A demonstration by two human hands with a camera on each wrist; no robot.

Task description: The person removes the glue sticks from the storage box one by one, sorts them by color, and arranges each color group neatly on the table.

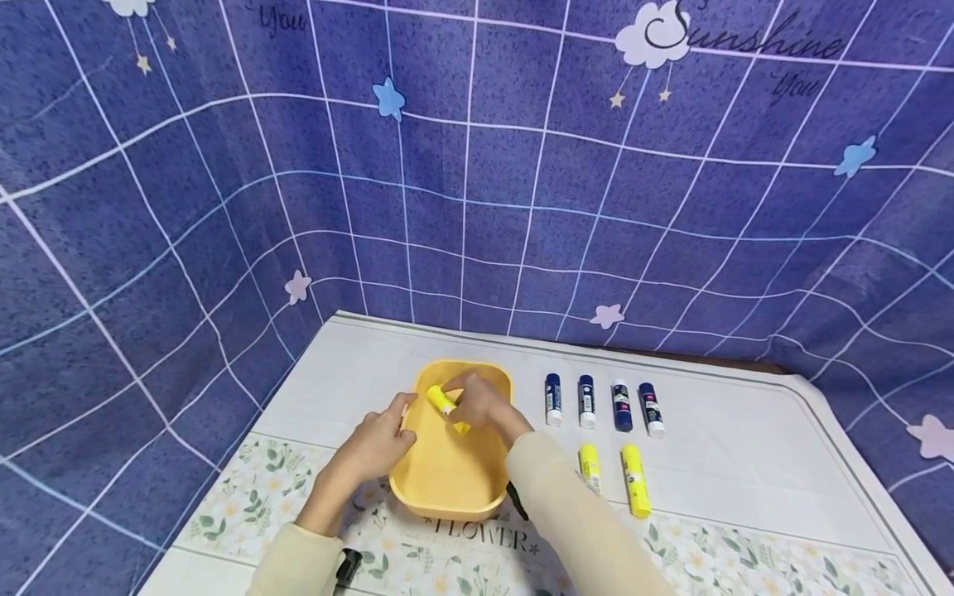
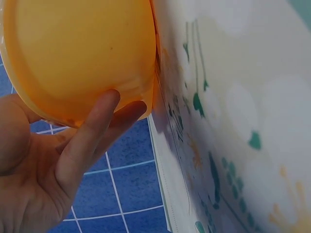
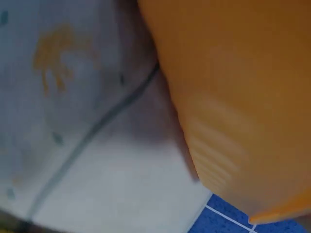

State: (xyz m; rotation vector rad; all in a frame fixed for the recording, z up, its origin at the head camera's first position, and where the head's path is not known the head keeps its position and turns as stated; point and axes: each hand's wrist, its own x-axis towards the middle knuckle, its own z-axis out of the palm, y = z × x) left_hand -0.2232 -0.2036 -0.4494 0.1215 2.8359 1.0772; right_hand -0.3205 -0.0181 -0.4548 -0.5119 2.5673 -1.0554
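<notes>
A yellow plastic bin stands on the table between both hands. At its left edge, my left hand holds the rim; in the left wrist view its fingers lie along the outer wall. My right hand reaches down inside the bin and pinches a yellow glue stick, whose middle is partly covered by the fingers. The right wrist view shows only the bin's outer side; the hand itself is hidden there.
Right of the bin, several dark blue and white glue sticks stretch in a row. Nearer lie two yellow glue sticks, one by the right sleeve and another farther right. A blue gridded curtain hangs behind the flower-printed tabletop.
</notes>
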